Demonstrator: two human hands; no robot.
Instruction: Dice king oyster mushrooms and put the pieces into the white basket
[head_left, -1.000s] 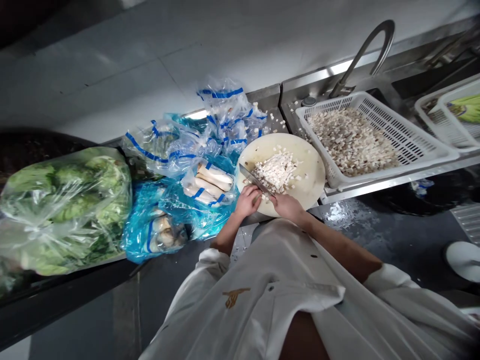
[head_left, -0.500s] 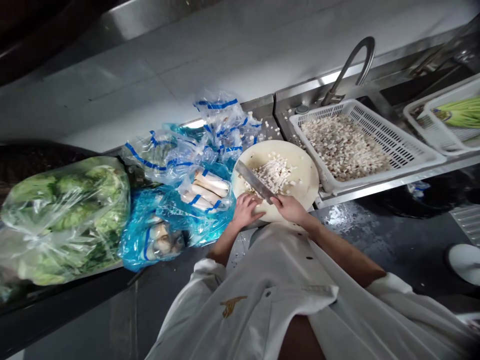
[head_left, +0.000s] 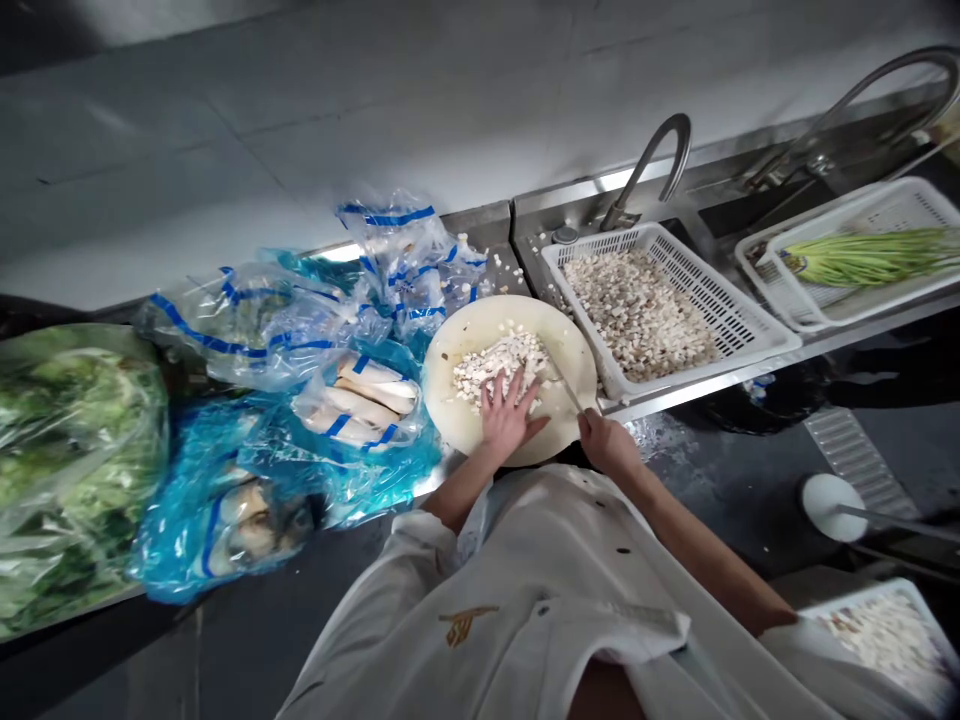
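Observation:
A round cream cutting board (head_left: pixel 457 425) carries a heap of diced white mushroom (head_left: pixel 491 358). My left hand (head_left: pixel 508 415) lies over the near side of the heap with its fingers spread. At the board's right side, my right hand (head_left: pixel 609 442) is closed round the handle of a cleaver (head_left: pixel 564 372). The cleaver's blade stands on edge along the right of the heap, so only a thin strip of it shows. Left of the board, an opened plastic bag holds several whole king oyster mushrooms (head_left: pixel 367 400).
A white basket of diced mushroom (head_left: pixel 637 315) sits by the tap (head_left: pixel 652 165). Further right, another basket (head_left: pixel 795 310) holds long green stalks (head_left: pixel 870 255). Blue bags (head_left: pixel 187 480) and bagged leafy greens (head_left: pixel 71 470) lie left. A tub of diced pieces (head_left: pixel 892 640) stands low right.
The cleaver has gone from the heap's left side to its right, turned on edge. My left hand has opened and spread over the diced pieces. The view has shifted right.

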